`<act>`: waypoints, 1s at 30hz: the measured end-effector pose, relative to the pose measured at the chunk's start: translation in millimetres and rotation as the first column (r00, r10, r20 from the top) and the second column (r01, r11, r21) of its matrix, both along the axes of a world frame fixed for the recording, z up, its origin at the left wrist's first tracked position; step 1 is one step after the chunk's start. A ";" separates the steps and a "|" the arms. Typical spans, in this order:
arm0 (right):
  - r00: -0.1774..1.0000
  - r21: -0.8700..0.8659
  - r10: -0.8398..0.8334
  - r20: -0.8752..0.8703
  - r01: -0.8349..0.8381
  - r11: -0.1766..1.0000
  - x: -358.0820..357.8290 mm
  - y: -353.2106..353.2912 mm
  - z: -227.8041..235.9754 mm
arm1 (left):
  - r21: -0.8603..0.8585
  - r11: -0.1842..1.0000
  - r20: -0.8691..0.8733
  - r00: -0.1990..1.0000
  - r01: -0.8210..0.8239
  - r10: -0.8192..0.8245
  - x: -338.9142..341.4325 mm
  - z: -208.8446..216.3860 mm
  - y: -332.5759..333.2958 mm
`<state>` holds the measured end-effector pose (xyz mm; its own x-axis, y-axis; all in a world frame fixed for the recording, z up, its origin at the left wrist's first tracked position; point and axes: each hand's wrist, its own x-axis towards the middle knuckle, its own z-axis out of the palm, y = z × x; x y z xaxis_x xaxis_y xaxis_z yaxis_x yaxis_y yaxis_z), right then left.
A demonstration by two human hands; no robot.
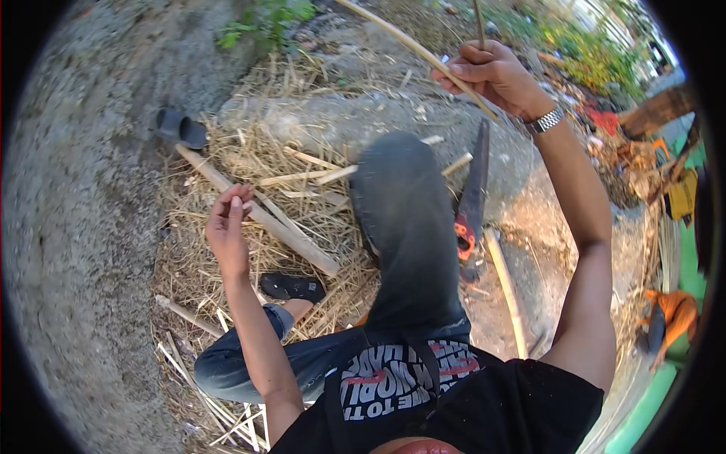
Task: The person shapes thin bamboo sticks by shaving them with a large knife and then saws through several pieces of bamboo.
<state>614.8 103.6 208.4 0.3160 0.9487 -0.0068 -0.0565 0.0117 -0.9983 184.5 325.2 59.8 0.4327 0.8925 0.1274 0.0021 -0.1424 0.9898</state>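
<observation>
Up at the top right, my right hand (495, 76) is closed round a long, pale wooden strip (416, 47), probably split bamboo, which slants down to the right. A second thin, brownish stick (479, 23) rises from the same fingers; its lower end is hidden. My left hand (229, 227) is raised at the left with fingers curled and thumb against them. Whatever it may hold cannot be made out. Behind that hand, a thick, pale wooden pole (295, 242) lies across the straw.
A handsaw (473, 181) with a red-orange handle lies right of my bent knee (404, 197). Straw and cut strips (302, 178) litter the ground. A dark sandal (180, 129) rests by the rough wall (83, 227). Another pale stick (507, 291) lies at right, before orange-and-black items (669, 318).
</observation>
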 end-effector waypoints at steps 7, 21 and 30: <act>0.952 0.044 0.304 0.038 -0.306 0.951 -127.2 117.7 -0.2 | 0.120 0.991 -0.025 0.998 0.058 -0.056 -42.7 34.7 -25.5; 0.445 -0.287 0.644 0.623 -0.636 0.717 -262.0 106.1 -234.0 | -0.438 0.896 0.508 0.802 -0.073 0.314 -92.8 -57.3 26.3; 0.933 -0.189 0.298 0.203 -0.261 0.947 -252.2 133.1 -174.9 | -0.380 0.924 0.303 0.948 0.026 0.098 -54.1 -79.3 -33.7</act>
